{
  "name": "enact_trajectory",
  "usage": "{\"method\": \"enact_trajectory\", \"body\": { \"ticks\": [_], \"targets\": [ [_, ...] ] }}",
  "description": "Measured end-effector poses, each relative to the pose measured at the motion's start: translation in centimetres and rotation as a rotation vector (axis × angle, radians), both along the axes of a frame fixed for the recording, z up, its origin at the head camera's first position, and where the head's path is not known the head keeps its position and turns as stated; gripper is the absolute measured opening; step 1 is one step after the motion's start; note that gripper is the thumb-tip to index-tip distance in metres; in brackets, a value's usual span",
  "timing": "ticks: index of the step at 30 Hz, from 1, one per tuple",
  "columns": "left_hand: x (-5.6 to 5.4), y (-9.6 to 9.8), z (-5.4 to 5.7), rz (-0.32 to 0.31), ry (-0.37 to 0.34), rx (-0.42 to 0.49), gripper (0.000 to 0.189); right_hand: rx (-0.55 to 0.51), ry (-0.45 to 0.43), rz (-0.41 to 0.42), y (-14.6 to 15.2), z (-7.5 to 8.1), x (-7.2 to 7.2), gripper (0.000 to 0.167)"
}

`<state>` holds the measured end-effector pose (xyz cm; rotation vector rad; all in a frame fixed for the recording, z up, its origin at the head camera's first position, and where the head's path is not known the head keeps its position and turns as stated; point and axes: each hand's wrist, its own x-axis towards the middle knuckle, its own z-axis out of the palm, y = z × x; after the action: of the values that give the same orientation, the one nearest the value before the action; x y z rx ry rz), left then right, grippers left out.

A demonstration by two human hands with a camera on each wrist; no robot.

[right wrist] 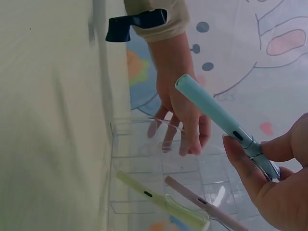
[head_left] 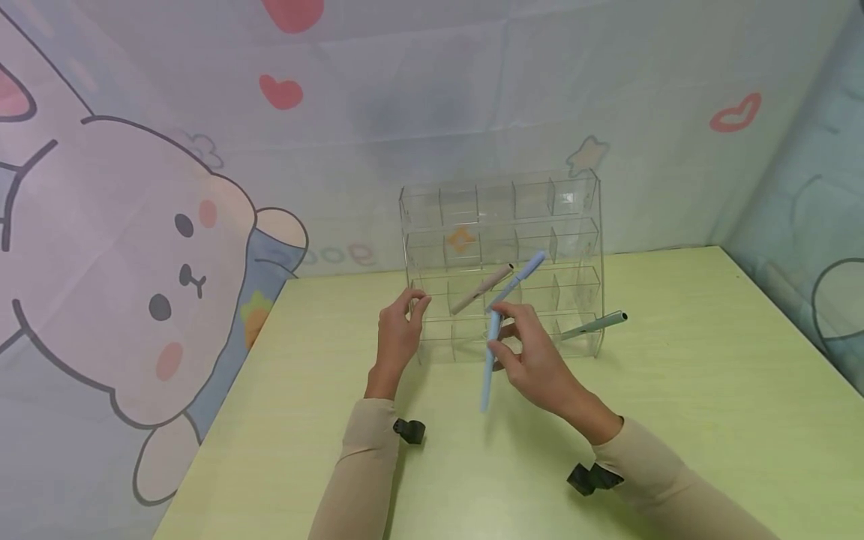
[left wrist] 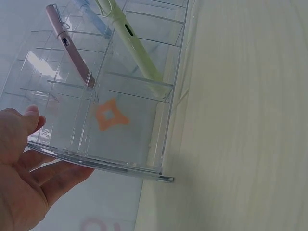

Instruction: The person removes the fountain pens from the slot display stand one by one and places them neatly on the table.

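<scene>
**Right hand pinches pale blue pen in front of clear rack!**

And there's the pale blue pen, up off the bench, pinched between right thumb and fingers near its clip end, the plain end slanting down towards the person! Over on the other side, the left hand has the rack by its left side panel, thumb on the inner face, fingers round the outside: a firm-looking hold.

Look along the tiers: a pink pen leans in the second-lowest, tipped to the right. Just beside it, a violet-blue pen tilts the same way, its exact slot impossible to call behind that right hand. Lowest tier, far right: the green pen, lying well over, capped end poking past the rack's side! Behind it all, a printed cloth with a big rabbit.
</scene>
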<state>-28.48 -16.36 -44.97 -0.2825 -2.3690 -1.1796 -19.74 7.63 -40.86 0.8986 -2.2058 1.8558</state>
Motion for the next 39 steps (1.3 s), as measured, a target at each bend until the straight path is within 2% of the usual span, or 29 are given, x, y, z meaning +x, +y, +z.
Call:
{"method": "enact_trajectory", "body": {
  "ticks": [8, 18, 24, 31, 39],
  "targets": [
    [0.0, 0.1, 0.0, -0.006, 0.025, -0.011, 0.021, 0.047, -0.141, 0.079, -1.1, -1.5, 0.4, 0.050],
    [-0.2, 0.0, -0.1, 0.001, 0.030, -0.018, 0.020, 0.078, -0.299, 0.123, -1.8, -3.1, 0.3, 0.049],
    [-0.3, -0.1, -0.2, 0.002, 0.022, -0.019, 0.022, 0.097, -0.342, 0.132, -2.2, -4.2, 0.2, 0.049],
    [-0.3, -0.1, -0.1, -0.002, 0.034, -0.022, 0.021, 0.135, -0.457, 0.114, -3.1, -5.2, 0.4, 0.051],
    [-0.4, -0.1, -0.4, 0.001, 0.022, -0.022, 0.021, 0.174, -0.492, 0.109, -3.8, -5.9, 0.7, 0.051]
  ]
}}
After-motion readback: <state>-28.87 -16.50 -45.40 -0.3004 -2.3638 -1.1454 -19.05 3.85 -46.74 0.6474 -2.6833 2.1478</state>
